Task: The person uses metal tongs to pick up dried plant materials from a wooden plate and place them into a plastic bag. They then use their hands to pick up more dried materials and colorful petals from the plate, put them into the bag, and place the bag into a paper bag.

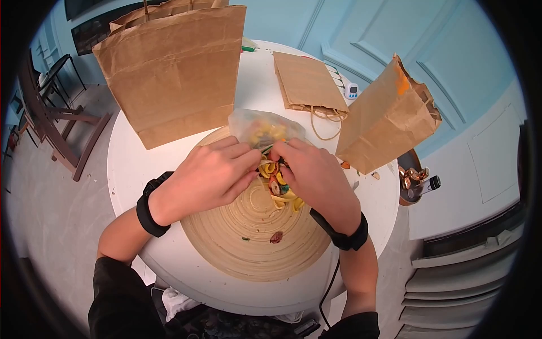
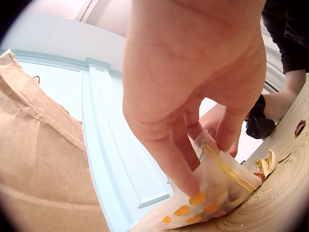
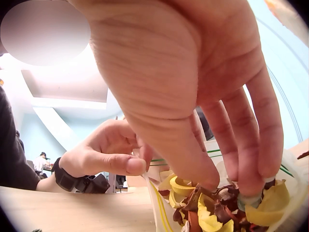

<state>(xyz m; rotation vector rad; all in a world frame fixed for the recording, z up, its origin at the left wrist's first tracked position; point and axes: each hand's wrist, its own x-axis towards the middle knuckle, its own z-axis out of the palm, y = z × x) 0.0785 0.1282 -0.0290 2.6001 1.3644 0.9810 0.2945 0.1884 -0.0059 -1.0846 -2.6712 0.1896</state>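
Observation:
A translucent zip bag [image 1: 267, 125] with orange dots and a yellow seal line lies on a round woven mat [image 1: 254, 226]. My left hand [image 1: 212, 178] pinches one edge of its mouth between thumb and fingers; the same bag [image 2: 219, 181] shows under that hand in the left wrist view. Yellow and dark red dried pieces [image 3: 207, 217] fill the open mouth. My right hand [image 1: 316, 175] is over the mouth, its extended fingers [image 3: 241, 145] reaching down so the tips touch the pieces, with the thumb apart from them. The fingertips are partly hidden among the pieces.
A large paper bag [image 1: 175, 73] stands at the back left, and a smaller one [image 1: 387, 118] at the right. Between them lies a flat paper bag [image 1: 310, 82] near a small white timer [image 1: 352, 90]. A dark red piece [image 1: 276, 237] lies on the mat's near part.

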